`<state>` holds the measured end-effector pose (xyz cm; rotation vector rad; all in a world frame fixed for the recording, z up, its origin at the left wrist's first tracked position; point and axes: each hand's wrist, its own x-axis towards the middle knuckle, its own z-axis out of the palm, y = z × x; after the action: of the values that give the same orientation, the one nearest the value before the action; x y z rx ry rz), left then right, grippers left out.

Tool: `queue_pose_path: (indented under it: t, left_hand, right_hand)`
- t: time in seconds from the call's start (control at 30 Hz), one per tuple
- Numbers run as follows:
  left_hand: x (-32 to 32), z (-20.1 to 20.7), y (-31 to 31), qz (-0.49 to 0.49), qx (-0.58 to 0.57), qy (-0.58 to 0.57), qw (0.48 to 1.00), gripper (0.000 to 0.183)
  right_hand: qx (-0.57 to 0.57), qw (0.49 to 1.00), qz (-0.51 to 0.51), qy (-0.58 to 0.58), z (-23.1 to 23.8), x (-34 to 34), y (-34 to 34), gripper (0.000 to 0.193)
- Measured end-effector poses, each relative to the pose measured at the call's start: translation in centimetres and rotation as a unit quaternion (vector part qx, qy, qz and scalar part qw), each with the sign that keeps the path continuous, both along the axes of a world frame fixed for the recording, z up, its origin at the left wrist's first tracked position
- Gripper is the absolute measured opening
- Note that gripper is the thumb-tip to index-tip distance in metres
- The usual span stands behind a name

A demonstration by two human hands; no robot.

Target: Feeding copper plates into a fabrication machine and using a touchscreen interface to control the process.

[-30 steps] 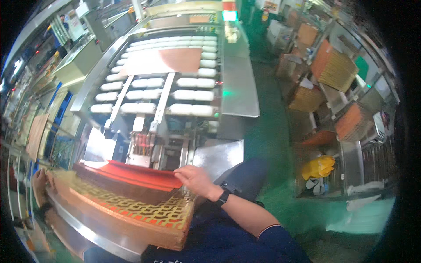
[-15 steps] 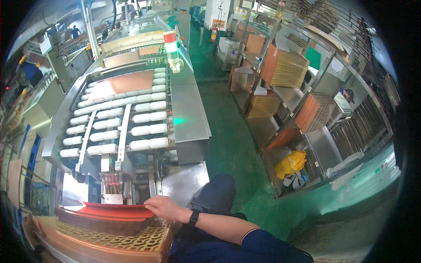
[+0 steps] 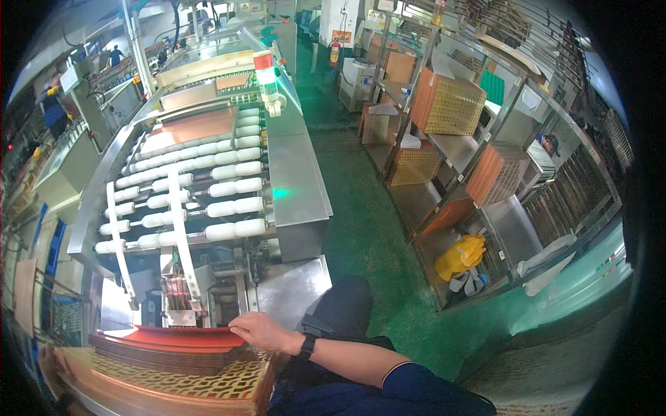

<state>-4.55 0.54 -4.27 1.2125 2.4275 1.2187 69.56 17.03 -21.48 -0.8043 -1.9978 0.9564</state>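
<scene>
My right hand (image 3: 263,332) is closed, its curled fingers at the right end of a red panel (image 3: 180,337). That panel tops a layered stack of brown boards (image 3: 159,356) at the machine's near end. Beneath lies a copper-coloured stack (image 3: 166,394) with a yellow-and-black patterned top. At the dim lower left, my left hand (image 3: 50,364) rests by the stack's left side; its fingers are too dark to read. Beyond the stack, two white bars (image 3: 182,239) slope over rows of white rollers (image 3: 236,206). A copper sheet (image 3: 191,130) lies on the farther rollers.
A metal side cover (image 3: 298,173) runs along the machine's right, with a signal lamp (image 3: 266,76). Across the green floor (image 3: 361,208) stands a metal rack (image 3: 513,229) holding board stacks (image 3: 451,104) and yellow gloves (image 3: 460,256). A person (image 3: 549,145) shows behind the rack.
The two white bars have moved toward me, and their near ends now sit closer to the red panel. The copper sheet sits slightly farther away. My right hand stays in place.
</scene>
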Motion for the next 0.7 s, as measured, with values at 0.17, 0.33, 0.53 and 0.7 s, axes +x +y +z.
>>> queue_pose_path:
  t: [0.17, 0.33, 0.53, 0.7]
  left_hand:
    - [-0.6, -0.1, 0.0, -0.008, 0.006, -0.002, 1.000, 0.038]
    - [-2.0, 0.9, -0.4, -0.012, 0.006, -0.007, 1.000, 0.036]
    - [-1.3, 0.6, 0.2, -0.002, 0.019, -0.032, 0.999, 0.035]
    - [-0.3, 0.9, 0.1, 0.006, 0.040, -0.038, 0.998, 0.035]
  right_hand:
    - [-0.006, 1.000, 0.004, -0.010, 0.0, 0.1, -0.1, 0.023]
    - [-0.004, 1.000, 0.006, 0.010, 0.1, 0.0, -0.2, 0.022]
    - [-0.004, 1.000, -0.006, -0.003, 0.1, 0.1, -0.3, 0.021]
    - [-0.012, 1.000, 0.003, 0.007, 0.6, 0.2, -0.3, 0.022]
